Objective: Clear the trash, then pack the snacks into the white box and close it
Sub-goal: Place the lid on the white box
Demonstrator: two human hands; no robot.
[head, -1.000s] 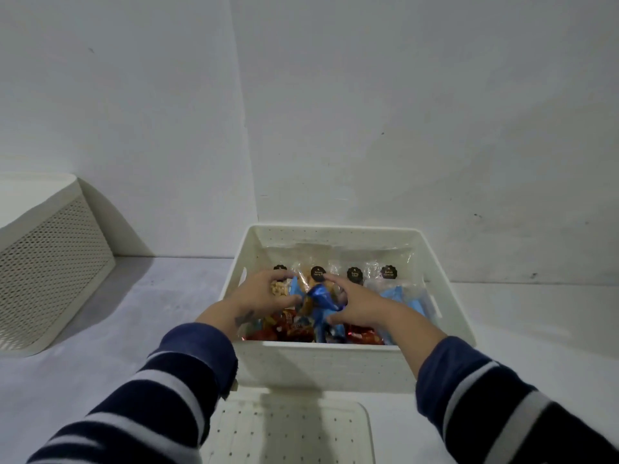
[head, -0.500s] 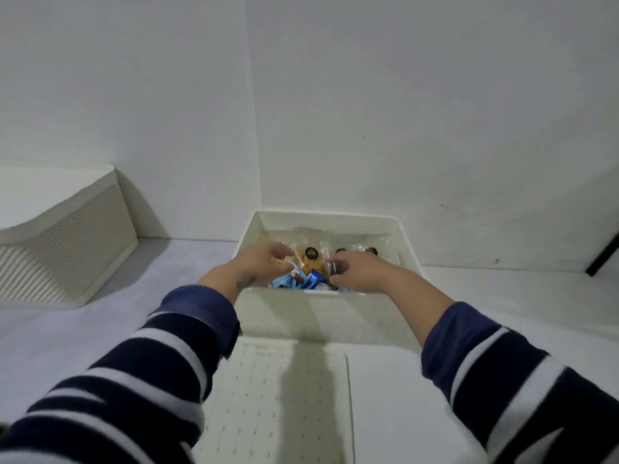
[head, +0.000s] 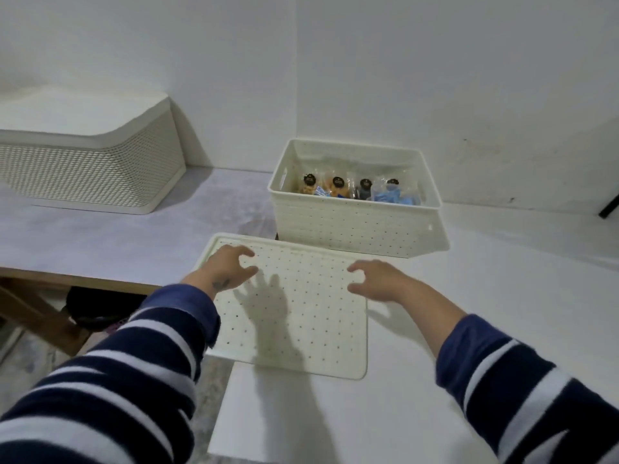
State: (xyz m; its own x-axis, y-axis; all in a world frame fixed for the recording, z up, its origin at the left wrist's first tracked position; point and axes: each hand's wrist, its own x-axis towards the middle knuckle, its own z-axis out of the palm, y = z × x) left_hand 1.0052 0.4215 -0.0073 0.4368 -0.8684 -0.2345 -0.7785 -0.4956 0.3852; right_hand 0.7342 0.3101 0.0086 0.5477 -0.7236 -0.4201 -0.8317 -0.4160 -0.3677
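The white box stands open on the table near the wall corner. Several snack packets sit inside it, some clear with black round labels, some blue. Its flat perforated lid lies on the table just in front of the box. My left hand hovers over the lid's far left part, fingers curled and apart, holding nothing. My right hand hangs over the lid's right edge, also empty with fingers spread. Both hands cast shadows on the lid.
A second cream mesh-sided container with its lid on stands at the far left. The table's left edge drops off to a wooden frame and a dark bin below. A black object leans at the far right wall.
Both hands have come out of the box, leaving the snacks inside, and moved back toward me to above the lid. The view has tilted down and pulled back.
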